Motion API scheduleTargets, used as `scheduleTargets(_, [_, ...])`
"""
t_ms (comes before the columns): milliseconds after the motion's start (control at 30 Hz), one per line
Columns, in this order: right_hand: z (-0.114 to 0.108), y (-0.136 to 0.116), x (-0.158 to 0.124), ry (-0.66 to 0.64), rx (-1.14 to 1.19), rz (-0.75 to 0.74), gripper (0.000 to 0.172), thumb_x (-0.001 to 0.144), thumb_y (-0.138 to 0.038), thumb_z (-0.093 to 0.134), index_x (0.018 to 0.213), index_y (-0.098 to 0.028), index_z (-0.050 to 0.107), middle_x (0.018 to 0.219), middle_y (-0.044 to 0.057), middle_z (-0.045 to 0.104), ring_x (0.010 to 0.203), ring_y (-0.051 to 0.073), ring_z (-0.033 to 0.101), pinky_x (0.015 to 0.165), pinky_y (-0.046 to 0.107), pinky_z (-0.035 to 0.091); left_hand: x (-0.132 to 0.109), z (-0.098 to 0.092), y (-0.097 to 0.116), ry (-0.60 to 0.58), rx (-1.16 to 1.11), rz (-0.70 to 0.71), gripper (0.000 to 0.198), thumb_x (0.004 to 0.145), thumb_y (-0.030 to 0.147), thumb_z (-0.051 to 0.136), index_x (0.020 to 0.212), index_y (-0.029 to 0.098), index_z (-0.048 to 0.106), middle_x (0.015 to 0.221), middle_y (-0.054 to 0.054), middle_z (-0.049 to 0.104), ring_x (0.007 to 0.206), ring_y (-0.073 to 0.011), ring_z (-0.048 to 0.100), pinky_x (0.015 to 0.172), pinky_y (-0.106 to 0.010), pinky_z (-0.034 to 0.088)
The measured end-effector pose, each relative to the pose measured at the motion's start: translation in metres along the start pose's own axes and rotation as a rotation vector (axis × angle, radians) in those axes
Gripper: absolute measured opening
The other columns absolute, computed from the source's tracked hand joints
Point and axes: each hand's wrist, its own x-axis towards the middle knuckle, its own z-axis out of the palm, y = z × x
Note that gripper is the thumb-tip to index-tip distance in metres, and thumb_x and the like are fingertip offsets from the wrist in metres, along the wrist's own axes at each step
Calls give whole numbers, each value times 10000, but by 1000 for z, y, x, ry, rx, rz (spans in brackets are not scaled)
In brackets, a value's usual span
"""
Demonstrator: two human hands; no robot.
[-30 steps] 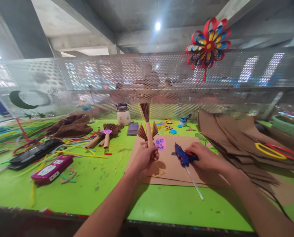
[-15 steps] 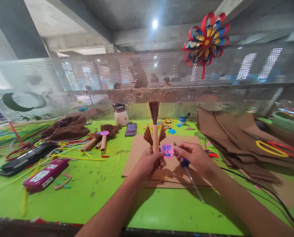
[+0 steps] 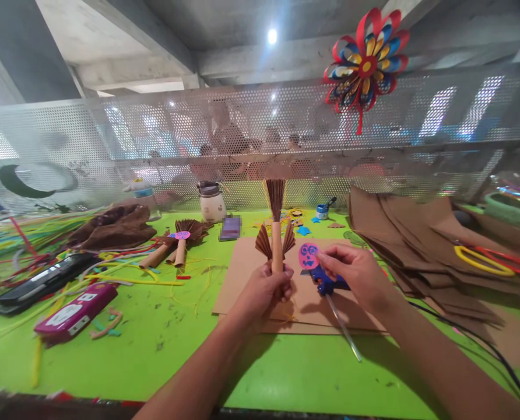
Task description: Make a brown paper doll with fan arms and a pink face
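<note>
My left hand point(image 3: 266, 289) is closed around the lower end of a brown paper tube figure point(image 3: 277, 245), held upright, with pleated paper fans at its top and on both sides. Between the thumb and fingers of my right hand point(image 3: 351, 268) is a pink paper face point(image 3: 308, 256) with blue drawn eyes and mouth. It is to the right of the tube, apart from it. Below my right hand a blue glue gun point(image 3: 327, 284) lies on brown cardboard point(image 3: 238, 280), a clear glue stick poking out toward me.
A similar finished-looking paper figure point(image 3: 181, 245) lies on the green table point(image 3: 155, 361) at left, near a purple case point(image 3: 76, 312) and a black stapler-like tool point(image 3: 45, 283). Brown paper sheets point(image 3: 400, 245) and scissors point(image 3: 482, 259) are at right. A black cord point(image 3: 474, 335) crosses the right side.
The pink face has moved right, away from the tube, with my right hand. More of the glue gun shows now. My left hand keeps its hold on the tube figure.
</note>
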Motion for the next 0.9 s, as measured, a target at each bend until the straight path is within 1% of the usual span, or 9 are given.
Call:
scheduleTargets(67, [1,-1,1,11,61,-10,298,714,-431,659,675,-144,591,548,-27,481,483,78,405,457,218,354,-1,1,-1,-18,2,-23,164,685,195,616,774,134,492,534,39,459,448,-54,435,431,-168,305])
scheduleTargets(133, [4,-2,1,-5,89,0,296,715,-433,660,689,-146,591,543,-34,474,471,72,388,443,212,329,-1,4,-3,-34,3,-51,163,674,175,613,786,134,502,557,35,473,447,-53,436,440,-172,321])
scheduleTargets(267, [13,-3,3,-34,49,-10,328,717,-461,643,707,-136,608,540,-32,487,473,72,380,442,213,296,-2,9,-7,-59,-4,-80,153,636,151,622,756,123,530,573,32,478,446,-46,431,461,-178,346])
scheduleTargets(433, [18,-7,4,4,-23,-37,330,697,-459,649,677,-131,611,556,-19,512,491,79,392,451,217,301,-2,13,-8,-79,2,-89,151,620,160,640,733,125,546,564,32,477,458,-55,433,462,-188,340])
scheduleTargets(533, [19,-8,4,20,-57,-37,312,692,-439,652,644,-137,591,532,-25,488,484,80,380,442,216,300,-3,14,-8,-82,15,-89,129,634,178,637,687,132,529,543,32,465,455,-59,427,461,-193,335])
scheduleTargets(667, [19,-8,4,19,-78,-53,290,712,-419,631,639,-144,577,533,-27,476,485,80,376,436,212,304,-5,15,-7,-73,0,-99,150,633,188,646,652,138,507,524,35,453,452,-62,420,463,-197,332])
scheduleTargets(900, [19,-8,3,23,-110,-54,276,715,-406,621,641,-144,580,546,-19,494,493,88,399,455,216,323,-5,16,-6,-83,-50,-99,201,627,224,687,674,136,513,556,30,466,473,-63,418,465,-196,333])
